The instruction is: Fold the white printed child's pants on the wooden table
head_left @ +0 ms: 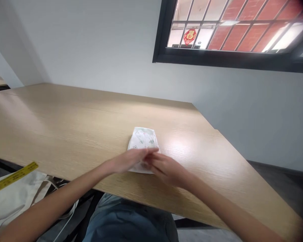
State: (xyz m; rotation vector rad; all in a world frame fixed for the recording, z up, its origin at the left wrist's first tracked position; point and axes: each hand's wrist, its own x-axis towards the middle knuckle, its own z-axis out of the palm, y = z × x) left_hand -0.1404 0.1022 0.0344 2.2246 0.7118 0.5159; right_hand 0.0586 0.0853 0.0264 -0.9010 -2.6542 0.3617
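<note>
A white folded cloth [142, 136] with small printed figures lies flat on the table near its front edge. My left hand [131, 159] reaches over the lower part of this cloth, its fingers pointing right and blurred by motion. From the other side comes my right hand [169, 169], fingers bent and drawn together against the left fingertips. Both hands meet just above the lower right of the cloth and cover part of it. Whatever lies between the fingertips is hidden.
The light wooden table [78, 114] runs back to a white wall [103, 43] with a barred window [217, 30]. At the lower left, below the table edge, are a white bag [17, 191], a yellow strip [13, 178] and white cables [69, 215].
</note>
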